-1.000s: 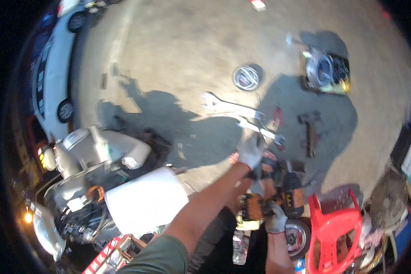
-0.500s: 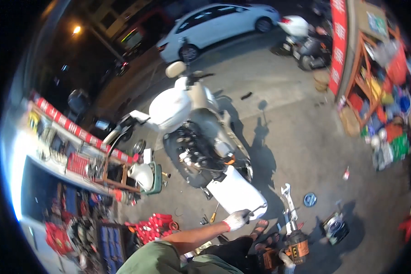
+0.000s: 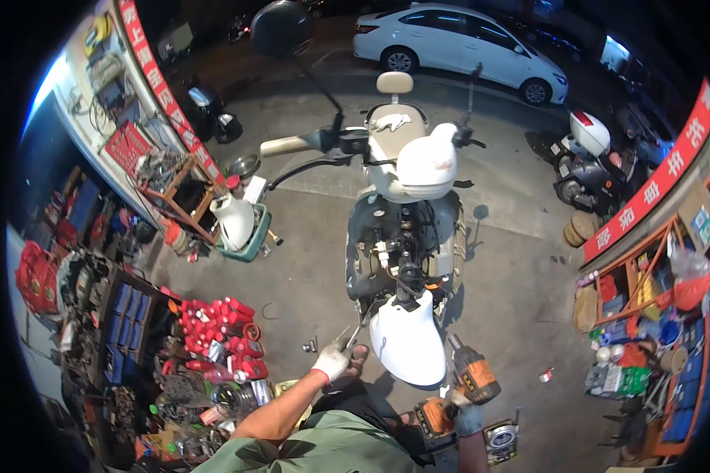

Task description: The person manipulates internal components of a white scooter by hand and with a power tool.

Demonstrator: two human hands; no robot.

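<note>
My left hand (image 3: 333, 361), in a white glove, is closed around a slim silver wrench (image 3: 353, 339) just left of a scooter's white front fender (image 3: 406, 339). Gripped in my right hand (image 3: 467, 411) is an orange and black cordless impact wrench (image 3: 475, 374), its battery low and its nose pointing up beside the fender's right edge. Above the fender, the scooter's front stands uncovered, with wiring (image 3: 402, 244) and a dark steering column showing. A white handlebar cover (image 3: 427, 164) hangs over the opening, near the beige-gripped handlebar (image 3: 292, 146).
Many red bottles (image 3: 221, 327) and loose parts crowd the floor at left. A green bin (image 3: 248, 236) holds a white panel. A round metal part (image 3: 501, 440) lies by my right arm. Cluttered shelves (image 3: 647, 276) stand at right; a white car (image 3: 461, 47) is parked beyond.
My view has turned, so the scooter now looks upright. My left hand has gone from the fender's lower end to its left side. The impact wrench stays in my right hand.
</note>
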